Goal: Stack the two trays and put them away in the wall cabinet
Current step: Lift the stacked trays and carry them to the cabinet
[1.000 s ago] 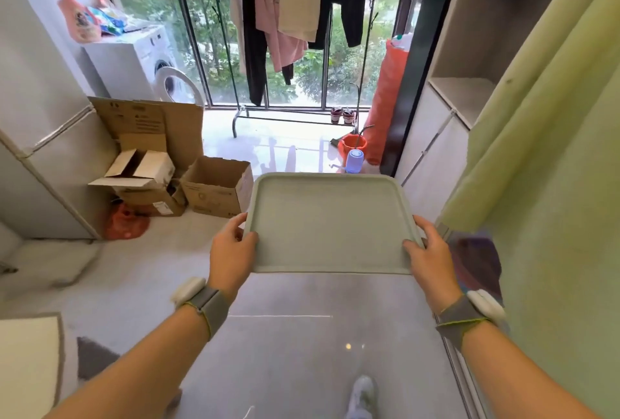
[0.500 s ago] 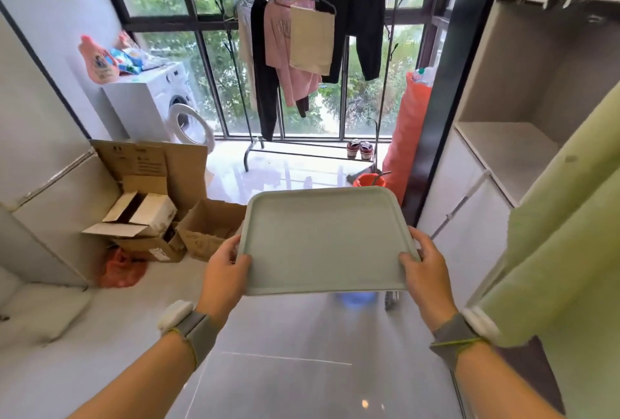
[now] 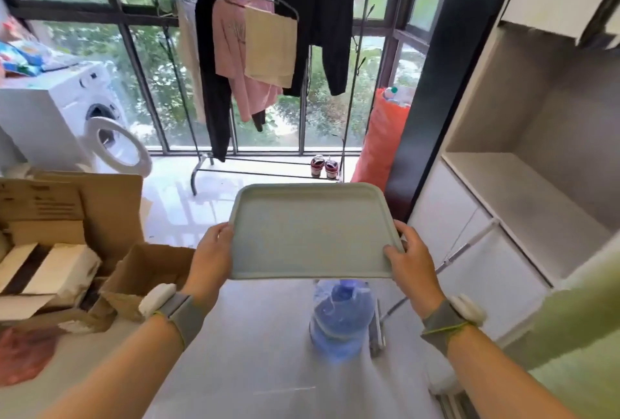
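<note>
A pale green tray [image 3: 312, 234] is held level in front of me at about waist height; from above it looks like one tray, and I cannot tell whether a second lies under it. My left hand [image 3: 211, 252] grips its left edge and my right hand [image 3: 411, 259] grips its right edge, thumbs on the rim. At the right, a white wall cabinet [image 3: 526, 190] has an open, bare niche with a grey shelf, and closed white doors [image 3: 469, 250] below it.
A blue water jug [image 3: 340, 316] stands on the floor just beyond the tray, with a mop or pole [image 3: 459, 250] leaning by the cabinet. Open cardboard boxes [image 3: 67, 237] lie at the left. Farther off are a washing machine [image 3: 63, 116], a clothes rack [image 3: 265, 59] and an orange bag [image 3: 382, 140].
The view has tilted up and moved forward towards the window and cabinet. The tray stays level in both hands; the water jug now appears below the tray.
</note>
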Tool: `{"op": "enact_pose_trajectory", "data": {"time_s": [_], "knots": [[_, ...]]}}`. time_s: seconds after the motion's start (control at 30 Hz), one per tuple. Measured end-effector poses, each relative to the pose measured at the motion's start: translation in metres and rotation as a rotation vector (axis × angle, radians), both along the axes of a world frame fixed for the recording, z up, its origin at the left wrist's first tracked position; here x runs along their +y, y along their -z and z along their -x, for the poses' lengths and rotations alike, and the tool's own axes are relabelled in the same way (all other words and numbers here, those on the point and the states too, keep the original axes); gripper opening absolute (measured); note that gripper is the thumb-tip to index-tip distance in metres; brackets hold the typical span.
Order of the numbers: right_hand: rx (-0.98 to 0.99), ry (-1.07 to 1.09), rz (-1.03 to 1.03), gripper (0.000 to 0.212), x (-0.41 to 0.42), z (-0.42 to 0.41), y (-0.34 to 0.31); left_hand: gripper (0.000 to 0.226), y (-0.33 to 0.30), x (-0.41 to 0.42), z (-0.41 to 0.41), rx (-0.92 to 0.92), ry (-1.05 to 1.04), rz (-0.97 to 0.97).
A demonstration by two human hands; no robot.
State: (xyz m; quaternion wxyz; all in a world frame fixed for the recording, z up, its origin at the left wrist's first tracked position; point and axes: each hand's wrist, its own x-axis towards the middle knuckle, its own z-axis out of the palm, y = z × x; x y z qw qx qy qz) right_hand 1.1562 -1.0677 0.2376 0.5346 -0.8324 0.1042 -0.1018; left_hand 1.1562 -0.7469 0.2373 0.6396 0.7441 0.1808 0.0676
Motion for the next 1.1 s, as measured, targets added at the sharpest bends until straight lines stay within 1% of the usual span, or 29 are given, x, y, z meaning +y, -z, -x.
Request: {"op": "enact_pose_trajectory", "data": {"time_s": [0.03,0.13,0.17,0.2,0.3,0.33,0.47,0.57,0.6,0.7,0.8,0.93,1.0,1.1], "knots": [[0.009,0.003,0.004,0.053,0.001,-0.003,-0.006,0.036,-0.004,-0.001,-0.008,-0.001,0.006,0.005],[0.009,0.05,-0.001,0.055,0.004,-0.043,-0.021,0.043,-0.019,0.001,-0.072,-0.021,0.05,-0.005],[0.013,0.069,-0.006,0.055,0.001,-0.058,-0.027,0.043,-0.02,-0.003,-0.096,-0.043,0.058,0.004],[0.023,0.061,-0.011,0.054,-0.002,-0.059,-0.032,0.04,-0.021,-0.008,-0.102,-0.066,0.058,0.012],[0.022,0.121,-0.01,0.053,-0.026,-0.096,-0.037,0.027,-0.02,-0.034,-0.163,-0.109,0.08,0.067],[0.034,0.119,-0.021,0.052,-0.03,-0.097,-0.041,0.025,-0.02,-0.04,-0.169,-0.112,0.078,0.068],[0.007,0.185,-0.025,0.054,-0.07,-0.133,-0.043,0.024,-0.022,-0.083,-0.233,-0.145,0.149,0.062],[-0.075,0.287,-0.084,0.056,-0.114,-0.167,-0.04,0.022,-0.033,-0.133,-0.29,-0.211,0.236,0.036],[-0.079,0.287,-0.072,0.057,-0.118,-0.171,-0.04,0.022,-0.035,-0.136,-0.297,-0.213,0.246,0.023],[-0.125,0.392,-0.09,0.056,-0.165,-0.206,-0.043,0.026,-0.053,-0.188,-0.354,-0.285,0.376,-0.042],[-0.131,0.441,-0.076,0.056,-0.191,-0.229,-0.05,0.033,-0.07,-0.224,-0.392,-0.308,0.461,-0.081],[-0.148,0.515,-0.075,0.056,-0.222,-0.249,-0.063,0.034,-0.077,-0.266,-0.433,-0.318,0.55,-0.014],[-0.155,0.564,-0.052,0.056,-0.235,-0.256,-0.067,0.033,-0.075,-0.289,-0.457,-0.302,0.592,0.054],[-0.144,0.714,-0.016,0.055,-0.252,-0.269,-0.072,0.036,-0.071,-0.332,-0.497,-0.256,0.692,0.159]]}}
